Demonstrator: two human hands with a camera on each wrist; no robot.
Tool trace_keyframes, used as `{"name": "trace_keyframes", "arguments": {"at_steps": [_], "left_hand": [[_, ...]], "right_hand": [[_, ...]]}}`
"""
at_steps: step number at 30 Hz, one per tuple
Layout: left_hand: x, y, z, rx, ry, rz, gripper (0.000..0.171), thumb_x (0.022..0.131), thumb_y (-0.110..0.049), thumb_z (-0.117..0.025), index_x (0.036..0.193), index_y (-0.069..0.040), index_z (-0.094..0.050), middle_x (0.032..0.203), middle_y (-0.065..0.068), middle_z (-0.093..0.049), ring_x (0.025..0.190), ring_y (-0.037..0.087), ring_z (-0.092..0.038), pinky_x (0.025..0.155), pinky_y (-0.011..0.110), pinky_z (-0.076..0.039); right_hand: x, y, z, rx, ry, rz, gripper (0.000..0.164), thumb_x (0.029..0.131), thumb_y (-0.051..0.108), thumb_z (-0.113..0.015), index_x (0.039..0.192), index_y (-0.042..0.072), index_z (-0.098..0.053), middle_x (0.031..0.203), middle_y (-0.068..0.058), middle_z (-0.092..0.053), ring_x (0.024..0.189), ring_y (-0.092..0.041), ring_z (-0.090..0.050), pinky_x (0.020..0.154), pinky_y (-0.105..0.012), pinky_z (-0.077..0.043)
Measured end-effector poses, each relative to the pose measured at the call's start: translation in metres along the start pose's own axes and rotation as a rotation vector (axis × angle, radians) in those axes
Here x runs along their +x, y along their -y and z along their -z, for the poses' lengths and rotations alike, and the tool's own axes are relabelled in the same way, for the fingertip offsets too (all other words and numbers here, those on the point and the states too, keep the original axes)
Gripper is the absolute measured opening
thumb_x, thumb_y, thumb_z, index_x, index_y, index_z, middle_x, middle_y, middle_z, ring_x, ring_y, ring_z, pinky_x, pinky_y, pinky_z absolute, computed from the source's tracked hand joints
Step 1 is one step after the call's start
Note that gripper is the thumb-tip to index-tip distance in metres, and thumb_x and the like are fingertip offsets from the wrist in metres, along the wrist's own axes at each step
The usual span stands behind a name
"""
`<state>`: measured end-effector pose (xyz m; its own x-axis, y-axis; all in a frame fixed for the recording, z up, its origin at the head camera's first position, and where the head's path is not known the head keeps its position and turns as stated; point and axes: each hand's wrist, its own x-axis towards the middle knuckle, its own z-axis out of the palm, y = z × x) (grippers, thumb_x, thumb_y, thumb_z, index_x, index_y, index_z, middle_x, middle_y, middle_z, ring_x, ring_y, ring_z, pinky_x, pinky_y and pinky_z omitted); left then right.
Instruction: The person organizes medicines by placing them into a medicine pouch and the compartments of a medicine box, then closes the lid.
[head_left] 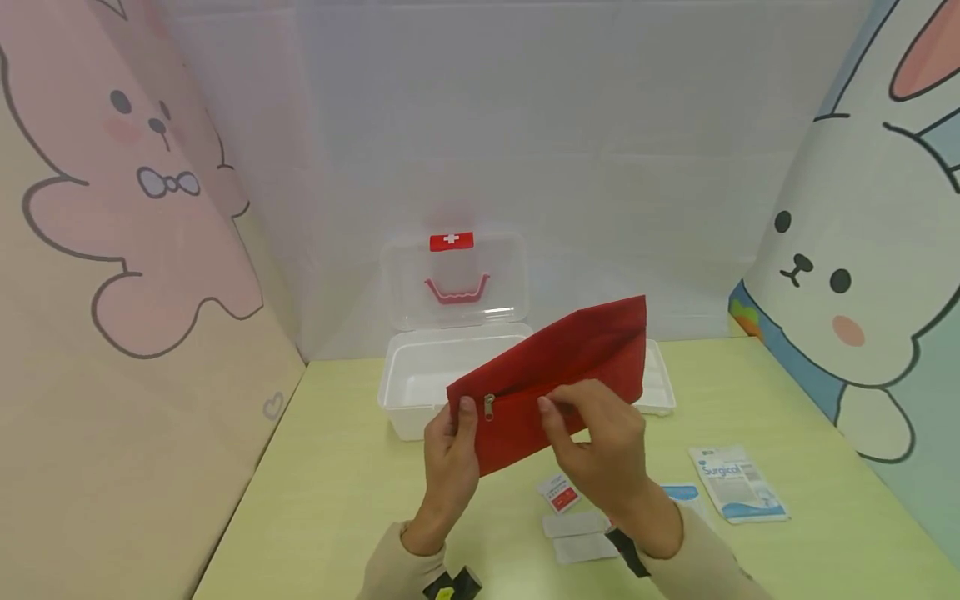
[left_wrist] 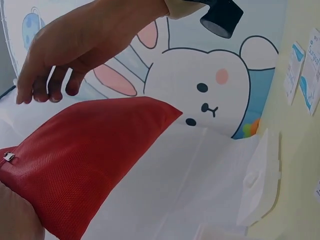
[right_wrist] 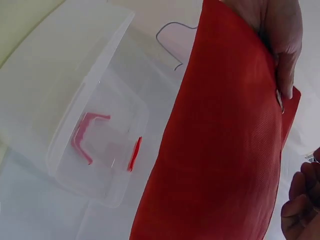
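My left hand (head_left: 452, 458) grips the left end of a red fabric zip pouch (head_left: 513, 433), thumb on its front face. The pouch is raised above the table and tilted, right end higher. Its metal zipper pull (head_left: 489, 407) sits near the left thumb. In front of the pouch's middle is my right hand (head_left: 600, 442), fingers loosely bent. Both wrist views show a gap between the right fingers (right_wrist: 298, 192) and the red fabric (left_wrist: 100, 150), with nothing held. The inside of the pouch is hidden.
Behind the pouch stands an open white box (head_left: 412, 421) with a clear lid (head_left: 495, 267). A white tray (head_left: 657, 383) is partly covered. Surgical packet (head_left: 738, 483), small red-and-white packet (head_left: 559, 493) and white strips (head_left: 576, 525) lie on the table. Printed walls enclose the sides.
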<state>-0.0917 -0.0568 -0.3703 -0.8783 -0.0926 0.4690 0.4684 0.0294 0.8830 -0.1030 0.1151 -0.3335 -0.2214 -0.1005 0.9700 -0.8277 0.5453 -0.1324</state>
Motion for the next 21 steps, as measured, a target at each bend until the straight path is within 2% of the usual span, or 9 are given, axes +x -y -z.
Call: {"name": "trace_keyframes", "arguments": {"at_steps": [4,7,14,21], "left_hand": [[-0.001,0.000,-0.002,0.013,-0.020,-0.014,0.027,0.105,-0.011,-0.042,0.115,0.001,-0.063,0.102,0.021,-0.071,0.085,0.011,-0.071,0.074,0.033,-0.060],[-0.002,0.001,-0.004,0.019,-0.032,-0.017,0.027,0.105,-0.011,-0.042,0.113,0.002,-0.063,0.099,0.020,-0.071,0.082,0.010,-0.071,0.072,0.033,-0.060],[-0.003,0.003,-0.009,0.033,-0.043,-0.020,0.027,0.104,-0.011,-0.043,0.108,0.002,-0.065,0.094,0.019,-0.071,0.081,0.009,-0.066,0.073,0.029,-0.058],[-0.005,0.005,-0.010,0.045,-0.030,-0.020,0.026,0.105,-0.012,-0.042,0.107,-0.001,-0.066,0.093,0.015,-0.071,0.081,0.011,-0.065,0.072,0.028,-0.057]], "right_hand": [[-0.003,0.012,-0.006,-0.010,0.184,-0.043,0.026,0.096,0.030,-0.063,0.090,0.005,-0.067,0.077,-0.003,-0.068,0.065,-0.012,-0.063,0.058,-0.024,-0.056],[-0.005,0.017,-0.010,-0.028,0.283,-0.067,0.020,0.089,0.026,-0.072,0.092,0.006,-0.068,0.077,-0.003,-0.069,0.064,-0.010,-0.062,0.059,-0.023,-0.056],[-0.007,0.022,-0.020,-0.113,0.318,-0.065,0.027,0.073,0.019,-0.086,0.091,0.006,-0.069,0.076,-0.003,-0.070,0.066,-0.012,-0.064,0.061,-0.026,-0.057],[-0.008,0.024,-0.025,-0.174,0.337,-0.084,0.027,0.071,0.018,-0.087,0.088,0.006,-0.069,0.072,-0.002,-0.068,0.062,-0.012,-0.061,0.058,-0.025,-0.056]]}}
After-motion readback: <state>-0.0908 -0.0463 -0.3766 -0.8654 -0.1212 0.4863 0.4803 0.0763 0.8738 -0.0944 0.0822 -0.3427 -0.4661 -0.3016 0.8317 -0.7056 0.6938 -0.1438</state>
